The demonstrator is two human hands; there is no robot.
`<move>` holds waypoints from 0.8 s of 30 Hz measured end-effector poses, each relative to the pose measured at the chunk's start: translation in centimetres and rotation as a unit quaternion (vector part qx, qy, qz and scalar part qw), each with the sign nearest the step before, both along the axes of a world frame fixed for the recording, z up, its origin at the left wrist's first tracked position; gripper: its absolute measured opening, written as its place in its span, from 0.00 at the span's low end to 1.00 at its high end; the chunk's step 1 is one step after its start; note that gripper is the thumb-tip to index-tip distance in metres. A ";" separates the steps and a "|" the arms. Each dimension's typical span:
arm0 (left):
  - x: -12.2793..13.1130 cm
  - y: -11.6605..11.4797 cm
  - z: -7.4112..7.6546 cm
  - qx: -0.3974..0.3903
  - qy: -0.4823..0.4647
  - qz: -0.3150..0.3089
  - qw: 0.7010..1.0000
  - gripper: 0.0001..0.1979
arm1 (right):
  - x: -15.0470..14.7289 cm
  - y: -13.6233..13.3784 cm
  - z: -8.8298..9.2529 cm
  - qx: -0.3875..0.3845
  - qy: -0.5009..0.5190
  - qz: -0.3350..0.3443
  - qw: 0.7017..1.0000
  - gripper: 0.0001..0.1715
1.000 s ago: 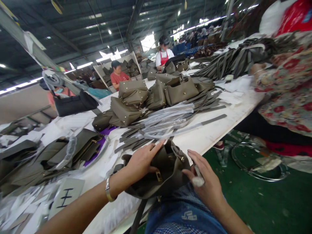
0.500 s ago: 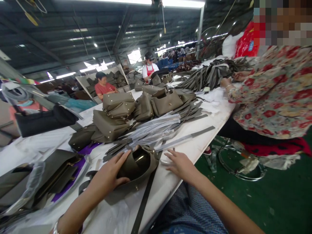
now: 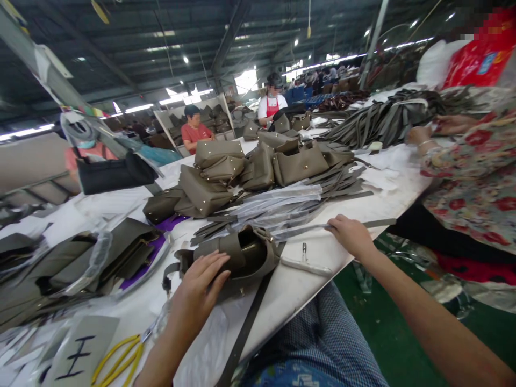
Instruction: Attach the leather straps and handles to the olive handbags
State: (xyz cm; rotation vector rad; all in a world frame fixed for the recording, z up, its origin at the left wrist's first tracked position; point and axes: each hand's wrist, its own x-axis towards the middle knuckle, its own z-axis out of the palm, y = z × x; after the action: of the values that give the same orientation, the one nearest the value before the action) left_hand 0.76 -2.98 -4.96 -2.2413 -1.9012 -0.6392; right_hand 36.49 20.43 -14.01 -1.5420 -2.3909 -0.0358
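An olive-brown handbag lies on its side on the white table in front of me, its mouth gaping toward the right. My left hand rests on the bag's near left part, fingers stretched out and thumb apart. To the right, my right hand has its fingers closed on a long flat strap, partly sleeved in clear plastic. Its fingertips hide the part of the strap they grip. Between the bag and that hand lies a small plastic-wrapped piece with a metal fitting beside it.
Several finished-looking bags and a heap of straps cover the table beyond. Yellow-handled pliers and more bags are at left. A co-worker's floral sleeve is at right. A dark strap runs toward the near edge.
My right hand has moved right and away from the small plastic-wrapped piece and now grips the strap. My left hand has slid from the bag's opening toward its left part. The view has shifted.
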 end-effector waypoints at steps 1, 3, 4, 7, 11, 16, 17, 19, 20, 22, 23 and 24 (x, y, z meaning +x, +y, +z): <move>0.2 0.0 0.0 -0.011 0.008 -0.008 1.000 0.16 | 0.0 0.0 1.0 0.023 0.013 -0.031 0.999 0.16; 0.5 0.0 -0.2 -0.026 0.017 -0.018 0.999 0.16 | 0.2 0.1 3.5 0.078 0.065 -0.095 0.990 0.18; 0.7 0.0 -0.2 -0.027 0.015 -0.023 0.999 0.16 | 0.4 0.2 4.8 0.100 0.101 -0.120 0.983 0.18; 1.4 0.0 -0.4 -0.005 -0.025 -0.033 0.999 0.16 | 0.9 0.0 8.6 0.098 0.197 -0.138 0.966 0.16; 4.2 -0.1 -0.3 0.049 -0.200 0.000 0.979 0.13 | 1.1 -2.7 10.7 0.009 0.295 -0.096 0.950 0.18; 11.7 1.3 -0.4 -0.174 -0.583 -0.064 0.791 0.22 | 0.2 -9.3 7.8 0.037 0.397 -0.040 0.916 0.23; 13.1 2.1 -0.5 -0.227 -0.638 -0.079 0.732 0.25 | 0.0 -10.7 6.9 0.059 0.392 -0.023 0.918 0.23; 15.5 3.8 -0.9 -0.296 -0.713 -0.106 0.627 0.28 | -0.1 -13.3 5.2 0.081 0.372 0.006 0.925 0.22; 16.4 4.7 -1.1 -0.311 -0.740 -0.122 0.584 0.28 | -0.1 -14.4 4.5 0.083 0.364 0.015 0.927 0.22; 17.8 6.5 -1.7 -0.320 -0.782 -0.150 0.513 0.25 | 0.2 -16.3 3.4 0.058 0.362 0.019 0.930 0.23; 18.2 7.2 -2.1 -0.317 -0.798 -0.155 0.489 0.22 | 0.5 -17.1 3.0 0.033 0.365 0.017 0.930 0.25; 18.6 7.9 -2.4 -0.311 -0.810 -0.153 0.474 0.18 | 0.9 -17.8 2.6 0.000 0.368 0.012 0.930 0.28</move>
State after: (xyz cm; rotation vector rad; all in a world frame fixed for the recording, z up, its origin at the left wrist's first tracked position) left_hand 19.39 4.90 -7.37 -2.1399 -2.1965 -3.7136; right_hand 37.43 2.66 -11.37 -1.2237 -1.7972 0.4654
